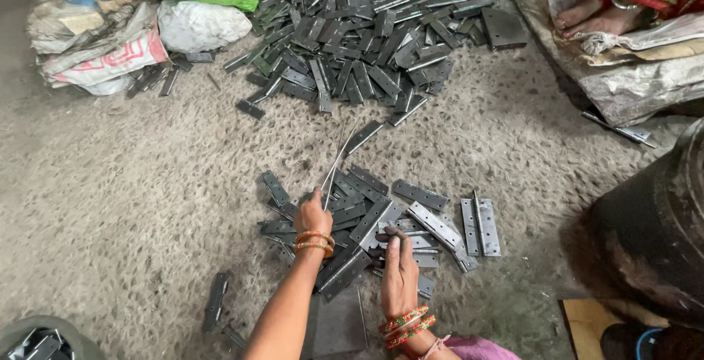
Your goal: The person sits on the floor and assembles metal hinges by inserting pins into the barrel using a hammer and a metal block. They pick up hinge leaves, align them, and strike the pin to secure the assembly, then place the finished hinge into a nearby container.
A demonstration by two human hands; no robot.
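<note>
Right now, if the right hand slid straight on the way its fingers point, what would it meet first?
The right hand points up the floor; its fingertips already lie on the near pile of grey metal hinge plates, so more of those plates come first. Depth is uncertain.

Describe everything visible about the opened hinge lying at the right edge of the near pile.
The opened hinge is dull grey metal, two long rectangular leaves spread flat on either side of a central knuckle with its pin, small screw holes along each leaf. It lies on the rough concrete floor, running roughly away from the camera, at the pile's right edge. Its left leaf sits close to a neighbouring slanted hinge; contact is unclear. Neither hand touches it; the right hand is nearer.
</note>
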